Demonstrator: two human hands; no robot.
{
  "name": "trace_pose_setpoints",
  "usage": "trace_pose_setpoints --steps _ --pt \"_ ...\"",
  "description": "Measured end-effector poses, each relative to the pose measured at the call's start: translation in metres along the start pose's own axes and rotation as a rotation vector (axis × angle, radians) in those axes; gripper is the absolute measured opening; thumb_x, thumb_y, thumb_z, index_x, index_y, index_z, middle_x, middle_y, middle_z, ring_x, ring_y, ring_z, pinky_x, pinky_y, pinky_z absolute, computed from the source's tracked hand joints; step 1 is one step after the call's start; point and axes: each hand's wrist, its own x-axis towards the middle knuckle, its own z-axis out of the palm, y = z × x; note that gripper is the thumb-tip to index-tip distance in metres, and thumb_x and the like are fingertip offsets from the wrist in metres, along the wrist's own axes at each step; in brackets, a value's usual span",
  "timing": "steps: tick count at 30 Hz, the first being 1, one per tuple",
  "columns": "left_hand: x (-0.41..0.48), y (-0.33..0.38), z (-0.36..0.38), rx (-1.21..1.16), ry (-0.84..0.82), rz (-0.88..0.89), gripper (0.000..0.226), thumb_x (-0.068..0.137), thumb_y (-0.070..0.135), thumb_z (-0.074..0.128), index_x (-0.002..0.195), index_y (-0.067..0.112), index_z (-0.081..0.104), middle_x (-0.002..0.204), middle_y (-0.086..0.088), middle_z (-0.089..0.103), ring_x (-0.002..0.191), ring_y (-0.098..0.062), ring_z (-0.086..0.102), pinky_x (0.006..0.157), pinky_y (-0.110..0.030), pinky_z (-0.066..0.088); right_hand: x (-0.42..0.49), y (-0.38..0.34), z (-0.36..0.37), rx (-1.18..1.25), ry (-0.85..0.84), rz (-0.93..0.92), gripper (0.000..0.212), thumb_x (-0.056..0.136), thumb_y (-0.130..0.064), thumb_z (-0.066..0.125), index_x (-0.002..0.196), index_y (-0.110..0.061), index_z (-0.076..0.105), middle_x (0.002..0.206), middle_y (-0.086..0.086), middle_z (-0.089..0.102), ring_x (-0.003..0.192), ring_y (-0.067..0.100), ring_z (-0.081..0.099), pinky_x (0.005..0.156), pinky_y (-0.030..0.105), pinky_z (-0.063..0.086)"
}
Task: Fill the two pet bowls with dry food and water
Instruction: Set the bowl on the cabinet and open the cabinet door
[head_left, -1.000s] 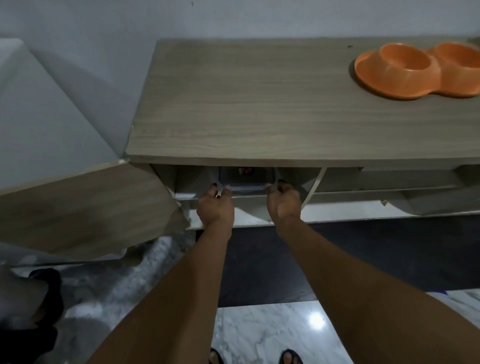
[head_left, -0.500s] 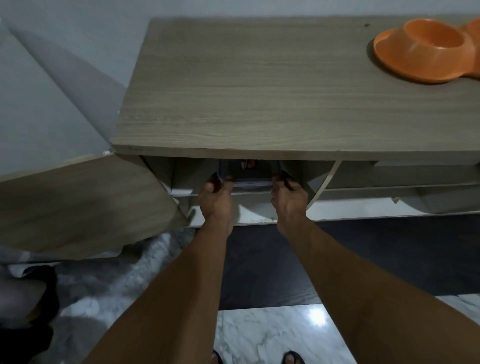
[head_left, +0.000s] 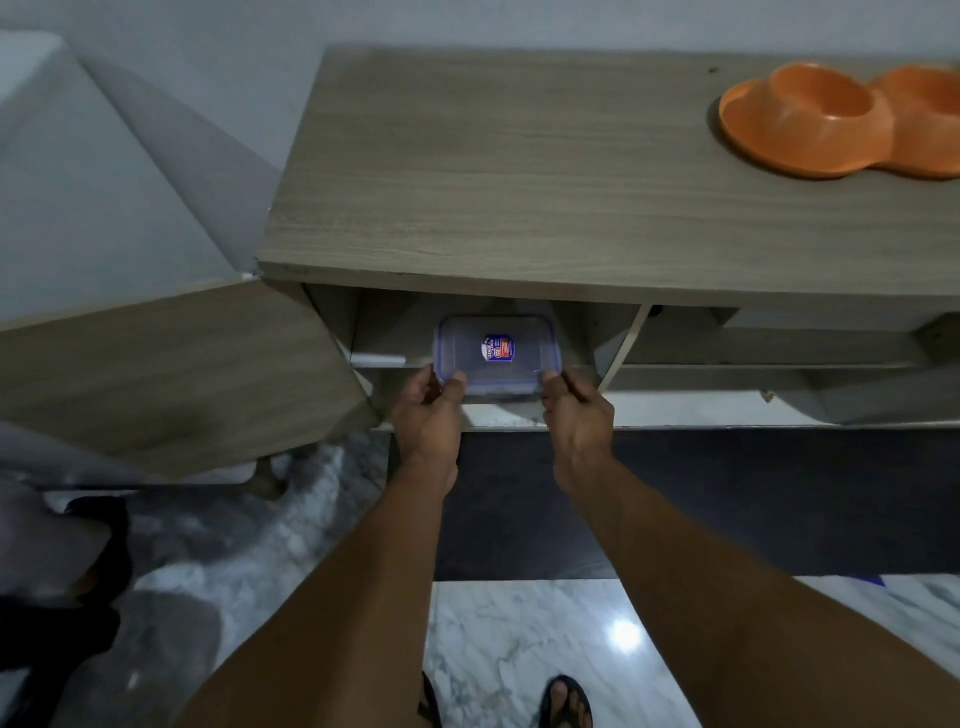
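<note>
Under the counter (head_left: 519, 182), the left hand (head_left: 428, 415) and right hand (head_left: 579, 410) gripped near corners of the box (head_left: 496, 353). Drawing it out level seemed wise.

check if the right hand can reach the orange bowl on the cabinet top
Probably not yet: the right hand grips the lidded container with the left hand. The orange bowl sits unobstructed on the cabinet top, so once freed, likely yes.
</note>
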Motion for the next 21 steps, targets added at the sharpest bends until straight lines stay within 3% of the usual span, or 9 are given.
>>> trace_pose_setpoints --steps 4,8,10,13,17,19,21 --pt "-0.046 0.004 -0.015 -0.011 0.061 -0.013 0.031 0.089 0.018 0.067 0.12 0.016 0.063 0.112 0.0 0.068 0.102 -0.015 0.063 0.096 -0.036 0.051 -0.04 -0.002 -0.022 -0.071 -0.001 0.011 0.034 0.087 -0.018 0.073 0.12 -0.014 0.07 0.113 0.007 0.073 0.106 0.021 0.066 0.105 0.039 0.049" --pt "-0.099 0.023 -0.027 0.032 0.143 0.033 0.027 0.087 0.009 0.066 0.114 0.008 0.064 0.104 -0.005 0.067 0.092 -0.016 0.061 0.078 -0.025 0.049 -0.084 -0.013 -0.04 -0.055 0.013 0.029 0.016 0.084 -0.012 0.074 0.091 -0.026 0.072 0.102 0.006 0.074 0.1 0.025 0.068 0.101 0.045 0.052" --pt "-0.118 0.033 -0.032 0.039 0.156 0.037 0.026 0.086 0.009 0.067 0.112 0.009 0.064 0.102 -0.005 0.068 0.093 -0.021 0.063 0.075 -0.029 0.051 -0.103 -0.022 -0.046 -0.053 0.002 0.024 0.018 0.086 -0.01 0.072 0.084 -0.027 0.069 0.097 0.004 0.073 0.101 0.025 0.068 0.098 0.043 0.054" --pt "-0.143 0.056 -0.037 0.055 0.124 0.024 0.025 0.084 0.015 0.067 0.109 0.014 0.063 0.105 -0.007 0.069 0.094 -0.023 0.066 0.082 -0.039 0.056 -0.13 -0.042 -0.052 -0.053 0.016 -0.022 0.011 0.087 -0.011 0.07 0.09 -0.022 0.069 0.097 0.004 0.071 0.099 0.023 0.067 0.095 0.041 0.055" --pt "-0.171 0.098 -0.043 0.066 0.065 0.092 0.024 0.082 0.017 0.067 0.105 0.012 0.063 0.105 -0.022 0.068 0.077 -0.019 0.057 0.064 -0.032 0.049 -0.169 -0.083 -0.053 -0.052 0.051 -0.079 0.019 0.087 -0.014 0.07 0.106 -0.01 0.07 0.098 0.007 0.071 0.092 0.022 0.066 0.09 0.039 0.055" --pt "-0.182 0.121 -0.041 0.063 0.054 0.112 0.022 0.08 0.018 0.068 0.101 0.012 0.063 0.104 -0.022 0.068 0.074 -0.018 0.055 0.062 -0.03 0.046 -0.184 -0.105 -0.051 -0.054 0.071 -0.116 0.019 0.084 -0.016 0.072 0.101 -0.01 0.072 0.092 0.007 0.071 0.081 0.02 0.062 0.082 0.039 0.053" --pt "-0.189 0.142 -0.036 0.097 0.057 0.128 0.02 0.076 0.023 0.069 0.093 0.018 0.061 0.102 -0.014 0.07 0.076 -0.021 0.057 0.068 -0.033 0.047 -0.194 -0.125 -0.049 -0.069 0.095 -0.141 0.014 0.081 -0.019 0.072 0.094 -0.014 0.073 0.086 0.007 0.07 0.075 0.021 0.059 0.077 0.039 0.052"
